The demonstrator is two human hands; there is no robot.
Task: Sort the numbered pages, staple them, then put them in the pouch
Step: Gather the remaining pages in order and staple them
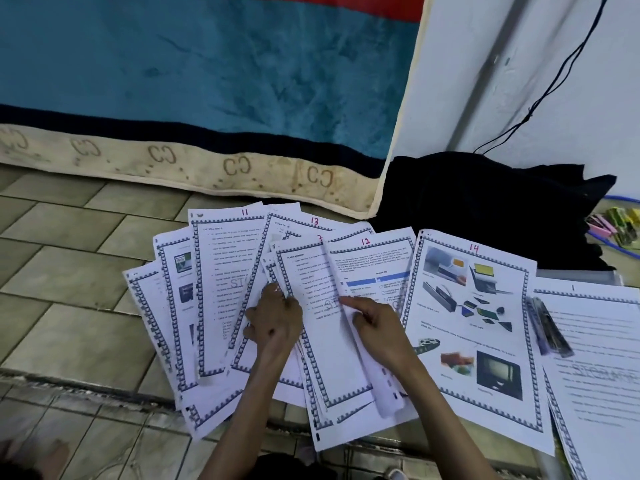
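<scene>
Head view: numbered pages (221, 289) fanned on tiled floor (69, 271). Left hand (273, 320) curled, pinching their edges beside page 7 (325, 341). Right hand (377, 327) has its index finger on page 7's lifted edge; grip unclear. Rightward: page 12 (374, 258), page 14 (478, 323), page 1 (595, 341).

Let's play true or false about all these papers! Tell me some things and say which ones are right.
1. Page 14 has pictures on it. True.
2. The pages lie on a wooden table. False: they lie on a tiled floor.
3. Page 11 lies left of page 13. True.
4. Both hands are up in the air. False: the left hand and right hand touch the pages.
5. Page 1 is at the far left. False: it is at the far right.
</scene>
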